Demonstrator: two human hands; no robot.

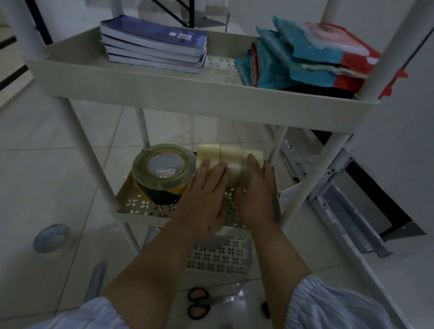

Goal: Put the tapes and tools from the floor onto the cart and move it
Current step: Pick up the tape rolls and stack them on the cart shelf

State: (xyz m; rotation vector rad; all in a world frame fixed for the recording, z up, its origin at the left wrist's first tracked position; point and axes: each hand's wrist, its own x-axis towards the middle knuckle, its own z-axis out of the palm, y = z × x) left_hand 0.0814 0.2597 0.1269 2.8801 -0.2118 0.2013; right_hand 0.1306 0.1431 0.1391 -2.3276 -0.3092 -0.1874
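Pale clear tapes lie in a row under both hands.

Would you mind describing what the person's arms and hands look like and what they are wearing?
Both forearms are bare, with no gloves on the left hand or right hand. Each arm emerges from a loose, pale blue-white sleeve with a gathered, elasticated cuff near the elbow. No rings or watch show.

"8" on blue packet
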